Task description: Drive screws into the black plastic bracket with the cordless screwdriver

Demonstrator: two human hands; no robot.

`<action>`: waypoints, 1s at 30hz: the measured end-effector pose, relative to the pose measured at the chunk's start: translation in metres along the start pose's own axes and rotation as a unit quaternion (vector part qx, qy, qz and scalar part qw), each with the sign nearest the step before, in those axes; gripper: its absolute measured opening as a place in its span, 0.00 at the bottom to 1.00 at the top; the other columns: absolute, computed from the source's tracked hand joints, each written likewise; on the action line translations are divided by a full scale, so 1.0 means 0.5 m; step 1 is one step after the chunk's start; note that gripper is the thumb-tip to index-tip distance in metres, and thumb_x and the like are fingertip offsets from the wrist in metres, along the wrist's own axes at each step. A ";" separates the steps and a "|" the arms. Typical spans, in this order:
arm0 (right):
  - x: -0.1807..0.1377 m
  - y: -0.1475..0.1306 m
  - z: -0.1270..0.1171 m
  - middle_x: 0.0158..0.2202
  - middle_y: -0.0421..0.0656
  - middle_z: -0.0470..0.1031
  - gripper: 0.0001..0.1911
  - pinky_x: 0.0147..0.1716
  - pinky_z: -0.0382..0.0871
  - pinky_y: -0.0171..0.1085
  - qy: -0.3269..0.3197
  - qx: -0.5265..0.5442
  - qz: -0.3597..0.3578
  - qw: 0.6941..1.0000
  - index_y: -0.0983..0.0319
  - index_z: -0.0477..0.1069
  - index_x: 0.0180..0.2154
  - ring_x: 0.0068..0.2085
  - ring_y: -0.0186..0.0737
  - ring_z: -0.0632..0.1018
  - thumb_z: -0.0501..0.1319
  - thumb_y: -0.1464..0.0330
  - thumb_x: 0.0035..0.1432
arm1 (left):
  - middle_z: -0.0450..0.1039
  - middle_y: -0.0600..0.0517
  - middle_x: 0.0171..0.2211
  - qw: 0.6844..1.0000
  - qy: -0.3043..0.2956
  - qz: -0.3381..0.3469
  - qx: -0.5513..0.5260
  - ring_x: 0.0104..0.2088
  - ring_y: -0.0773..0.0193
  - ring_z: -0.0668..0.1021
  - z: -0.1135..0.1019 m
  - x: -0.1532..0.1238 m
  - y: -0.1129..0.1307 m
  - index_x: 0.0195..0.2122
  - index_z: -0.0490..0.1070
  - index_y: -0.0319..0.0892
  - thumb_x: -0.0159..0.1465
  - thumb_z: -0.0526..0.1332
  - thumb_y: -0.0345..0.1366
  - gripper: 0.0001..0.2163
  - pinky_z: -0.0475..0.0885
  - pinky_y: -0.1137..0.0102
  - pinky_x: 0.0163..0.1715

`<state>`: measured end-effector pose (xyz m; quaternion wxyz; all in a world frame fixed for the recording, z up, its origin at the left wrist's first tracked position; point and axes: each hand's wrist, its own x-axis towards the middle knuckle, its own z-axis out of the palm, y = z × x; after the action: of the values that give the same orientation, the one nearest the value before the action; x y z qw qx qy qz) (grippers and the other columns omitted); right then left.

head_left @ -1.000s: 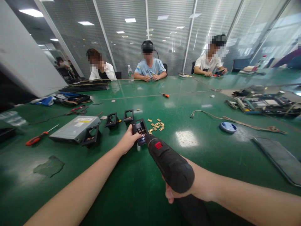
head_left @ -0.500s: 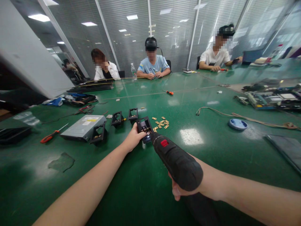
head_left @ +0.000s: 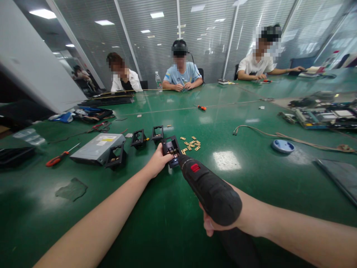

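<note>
Being gripped by the right hand [head_left: 208, 223], a black power drill [head_left: 211, 192] is being pointed forward and leftward, its handle being enclosed by the partly hidden fingers. At its nose, a black housing [head_left: 170, 145] is being clamped by the fingers of the left hand [head_left: 158, 161]; whether it is being touched by the drill's tip cannot be told. Left of these fingers, a grey metal drive [head_left: 95, 148] is being flanked by a black frame [head_left: 122, 160]. Beyond them to the right, loose brass plates [head_left: 192, 142] are being borne by the green table [head_left: 167, 223]; beyond to the left, two more black frames [head_left: 136, 143] are being supported. Far past the fingers, an orange-handled screwdriver [head_left: 202, 108] is being shown before three seated people [head_left: 182, 76].
</note>
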<state>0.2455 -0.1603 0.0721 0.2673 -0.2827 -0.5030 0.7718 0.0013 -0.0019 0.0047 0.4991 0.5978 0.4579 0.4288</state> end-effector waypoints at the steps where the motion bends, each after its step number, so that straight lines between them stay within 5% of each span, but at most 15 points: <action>1: 0.000 0.001 0.000 0.26 0.40 0.79 0.14 0.31 0.75 0.35 0.002 0.000 0.001 1.000 0.66 0.72 0.31 0.29 0.37 0.80 0.75 0.75 0.44 | 0.73 0.50 0.47 1.000 0.000 -0.001 -0.002 0.47 0.57 0.77 0.000 0.000 0.001 0.53 0.63 0.43 0.51 0.68 0.35 0.27 0.71 0.57 0.55; 30: 0.002 0.000 -0.002 0.26 0.40 0.78 0.15 0.30 0.73 0.34 -0.002 -0.007 0.012 1.000 0.66 0.71 0.31 0.28 0.35 0.79 0.74 0.77 0.42 | 0.73 0.51 0.45 0.999 0.006 -0.004 0.042 0.48 0.57 0.76 0.006 -0.012 0.023 0.51 0.63 0.42 0.51 0.67 0.36 0.26 0.69 0.58 0.55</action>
<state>0.2453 -0.1591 0.0717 0.2548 -0.2894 -0.5054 0.7719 0.0044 -0.0095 0.0155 0.4728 0.6139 0.4807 0.4105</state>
